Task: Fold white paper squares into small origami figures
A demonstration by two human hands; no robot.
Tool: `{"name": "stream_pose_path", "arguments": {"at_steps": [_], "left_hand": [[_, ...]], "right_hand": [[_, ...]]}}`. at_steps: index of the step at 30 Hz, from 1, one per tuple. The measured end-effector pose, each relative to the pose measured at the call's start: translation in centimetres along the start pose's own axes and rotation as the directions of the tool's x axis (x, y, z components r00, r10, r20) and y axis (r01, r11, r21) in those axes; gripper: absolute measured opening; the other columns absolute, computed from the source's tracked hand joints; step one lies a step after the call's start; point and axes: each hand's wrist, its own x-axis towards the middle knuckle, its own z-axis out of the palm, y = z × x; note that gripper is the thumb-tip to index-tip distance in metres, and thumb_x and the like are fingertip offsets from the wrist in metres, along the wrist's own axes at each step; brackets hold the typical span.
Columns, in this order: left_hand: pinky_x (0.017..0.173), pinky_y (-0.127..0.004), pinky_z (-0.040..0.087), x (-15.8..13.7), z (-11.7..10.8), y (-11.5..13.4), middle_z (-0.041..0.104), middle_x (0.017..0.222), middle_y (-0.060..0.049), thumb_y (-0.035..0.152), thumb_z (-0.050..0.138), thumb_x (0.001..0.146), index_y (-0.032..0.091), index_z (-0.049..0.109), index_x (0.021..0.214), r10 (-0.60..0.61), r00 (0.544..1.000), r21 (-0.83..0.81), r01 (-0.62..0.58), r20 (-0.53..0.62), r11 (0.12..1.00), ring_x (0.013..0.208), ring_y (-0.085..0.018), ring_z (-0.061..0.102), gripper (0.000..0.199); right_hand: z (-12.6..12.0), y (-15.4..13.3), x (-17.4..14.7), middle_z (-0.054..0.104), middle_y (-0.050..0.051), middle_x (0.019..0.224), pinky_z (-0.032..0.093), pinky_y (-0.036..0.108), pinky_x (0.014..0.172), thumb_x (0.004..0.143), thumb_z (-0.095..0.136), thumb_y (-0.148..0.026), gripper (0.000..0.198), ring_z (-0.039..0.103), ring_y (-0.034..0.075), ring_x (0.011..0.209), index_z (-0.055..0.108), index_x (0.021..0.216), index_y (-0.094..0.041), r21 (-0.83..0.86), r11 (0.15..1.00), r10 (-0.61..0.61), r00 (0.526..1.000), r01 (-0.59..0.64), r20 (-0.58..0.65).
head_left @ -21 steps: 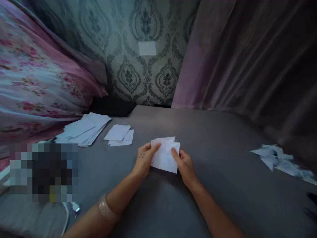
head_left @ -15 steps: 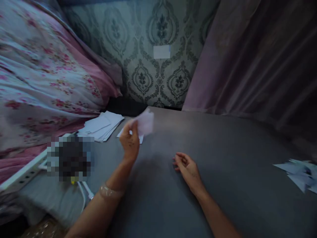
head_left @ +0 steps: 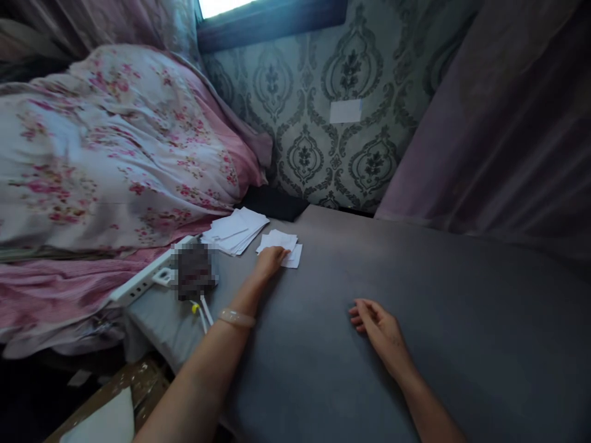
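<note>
Locate the left hand (head_left: 271, 259) at the near edge of the small stack of thin white paper pieces (head_left: 277, 239), fingers curled together, fingertips on or just above the paper. Grip on a piece: cannot tell, knuckles blocking the view. Note the right hand (head_left: 381, 326), to the right of the small stack on its near side, well apart from it: loosely half-open, thumb over bent fingers, nothing held.

Key relation: small stack directly beyond and partly under the left fingertips, hence left hand nearer by far. Longest spread of the stack roughly left to right, with a lower piece jutting out at the near right corner. Support: broad, smooth grey surface (head_left: 438, 277).

Just left of the small stack: larger pile of white paper sheets (head_left: 240, 227), fanned, long edges slanting from near left to far right. Beyond the small stack: flat black object (head_left: 272, 203). To its left on the near side: long white slotted strip (head_left: 145, 280) and white cables (head_left: 206, 311).

Containers: possibly a brown, glossy carton (head_left: 150, 375), low and far left of the small stack, with a white sheet (head_left: 104, 418) over part of it. Contents: cannot tell.
</note>
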Motion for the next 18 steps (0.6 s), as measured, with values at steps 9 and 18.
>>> {"name": "stream_pose_path", "arguments": {"at_steps": [9, 18], "left_hand": [[0.071, -0.029, 0.040, -0.4, -2.3, 1.6, 0.063, 0.077, -0.009, 0.013, 0.041, 0.086, 0.012, 0.062, 0.082, -0.023, 0.967, -0.111, -0.006, -0.254, 0.994, 0.075, -0.019, 0.057, 0.022], [0.068, -0.025, 0.041, -5.4, 0.1, 13.6, 0.056, 0.076, -0.003, 0.018, 0.034, 0.092, 0.017, 0.051, 0.083, 0.256, 0.925, -0.371, -0.350, -0.279, 0.860, 0.070, -0.014, 0.051, 0.019]], "right_hand": [[0.1, 0.5, 0.2, 0.068, 0.009, 0.081, 0.051, 0.030, 0.059, 0.075, 0.057, -0.057, 0.045, 0.063, 0.019, 0.067, 0.064, 0.088, -0.015, 0.021, 1.000, -0.023, 1.000, 0.023, -0.002], [-1.9, -0.9, 0.7, 0.061, 0.008, 0.115, 0.047, 0.035, 0.089, 0.078, 0.051, -0.063, 0.054, 0.058, 0.022, 0.106, 0.057, 0.111, -0.021, 0.195, 0.957, -0.134, 0.923, 0.215, -0.361]]}}
